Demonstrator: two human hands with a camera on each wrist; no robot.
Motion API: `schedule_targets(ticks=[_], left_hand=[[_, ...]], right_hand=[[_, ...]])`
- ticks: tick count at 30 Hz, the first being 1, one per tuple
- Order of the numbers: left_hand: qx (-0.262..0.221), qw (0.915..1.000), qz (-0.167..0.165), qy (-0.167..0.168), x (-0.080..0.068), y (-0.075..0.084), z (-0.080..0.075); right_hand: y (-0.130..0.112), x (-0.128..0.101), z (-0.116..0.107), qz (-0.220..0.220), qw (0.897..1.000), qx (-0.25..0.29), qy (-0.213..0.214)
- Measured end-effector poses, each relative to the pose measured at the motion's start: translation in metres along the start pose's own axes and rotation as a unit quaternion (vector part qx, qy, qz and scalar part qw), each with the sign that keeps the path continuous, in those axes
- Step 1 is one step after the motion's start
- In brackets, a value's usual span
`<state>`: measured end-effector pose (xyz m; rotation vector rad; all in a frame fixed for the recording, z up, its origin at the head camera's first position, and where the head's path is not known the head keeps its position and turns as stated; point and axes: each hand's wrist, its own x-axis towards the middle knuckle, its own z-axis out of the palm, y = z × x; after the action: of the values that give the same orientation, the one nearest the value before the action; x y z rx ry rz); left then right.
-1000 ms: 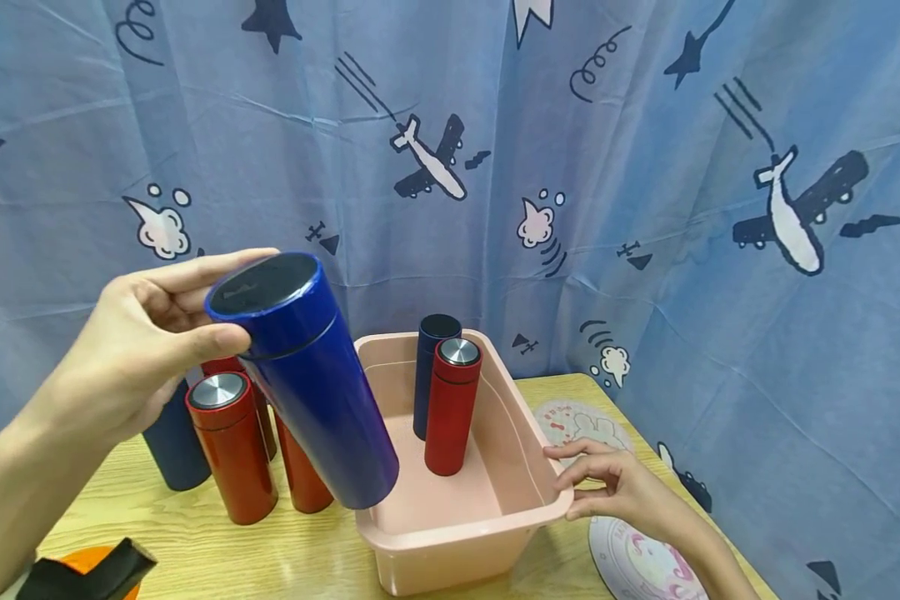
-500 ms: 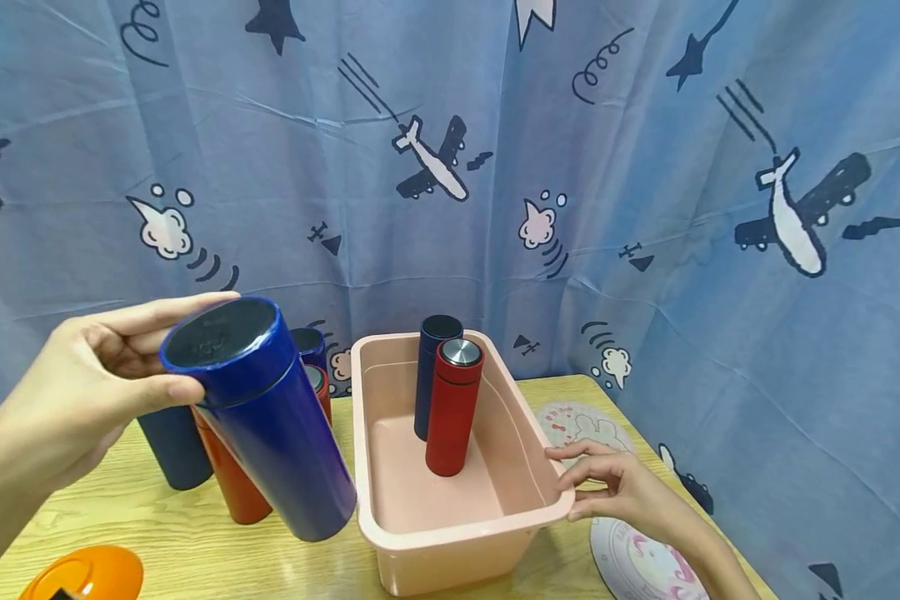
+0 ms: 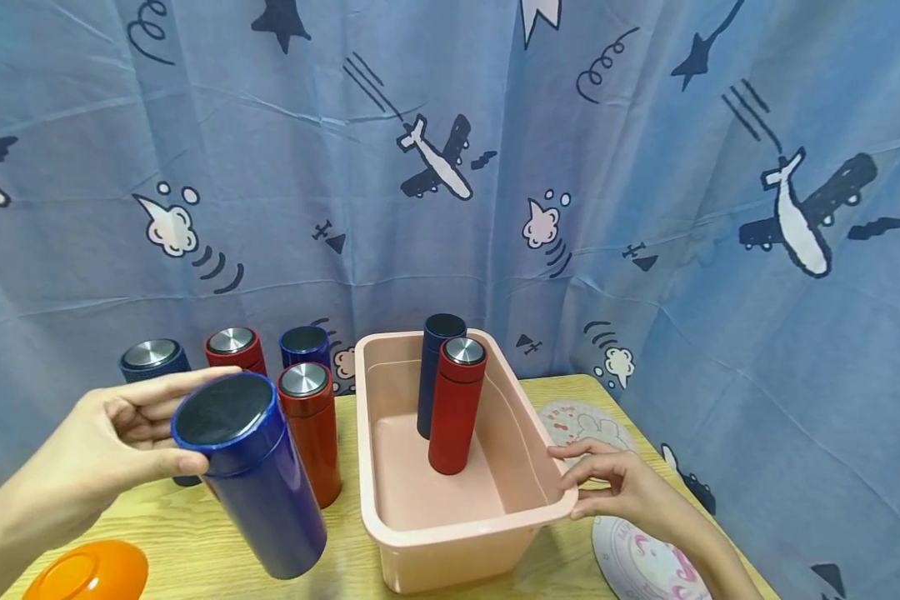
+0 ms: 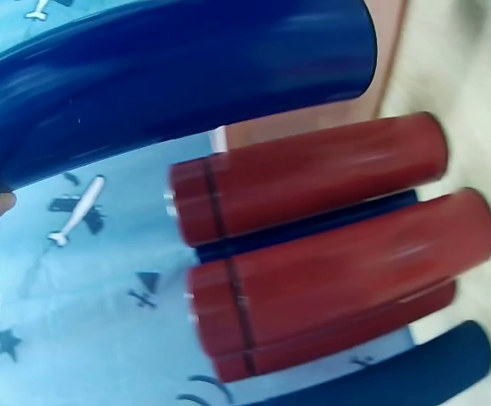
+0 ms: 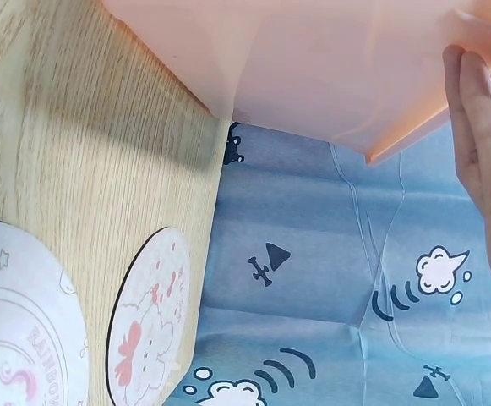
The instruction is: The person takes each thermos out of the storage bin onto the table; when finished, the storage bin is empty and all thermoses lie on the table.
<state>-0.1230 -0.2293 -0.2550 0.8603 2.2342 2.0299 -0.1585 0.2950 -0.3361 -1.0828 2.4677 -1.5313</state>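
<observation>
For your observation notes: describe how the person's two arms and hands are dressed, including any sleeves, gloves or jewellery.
Both are bare. The left hand and its forearm show no sleeve, glove, ring or watch. The right hand is likewise ungloved and ringless, its forearm uncovered to the picture's edge.

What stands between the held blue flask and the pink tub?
In the head view, a red flask stands on the table between the blue flask, held tilted by the left hand, and the tub.
</observation>
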Motion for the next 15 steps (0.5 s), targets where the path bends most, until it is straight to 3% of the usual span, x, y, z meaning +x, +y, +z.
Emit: schedule_targets(ticks=[5, 15], left_hand=[[0.01, 0.9993, -0.032, 0.016, -0.014, -0.016, 0.0], [-0.05, 0.9965, -0.024, -0.064, -0.03, -0.046, -0.013]], right_hand=[[0.0, 0.0, 0.0, -0.002, 1.0, -0.01, 0.004], [0.001, -0.001, 0.0, 0.006, 1.0, -0.015, 0.008]])
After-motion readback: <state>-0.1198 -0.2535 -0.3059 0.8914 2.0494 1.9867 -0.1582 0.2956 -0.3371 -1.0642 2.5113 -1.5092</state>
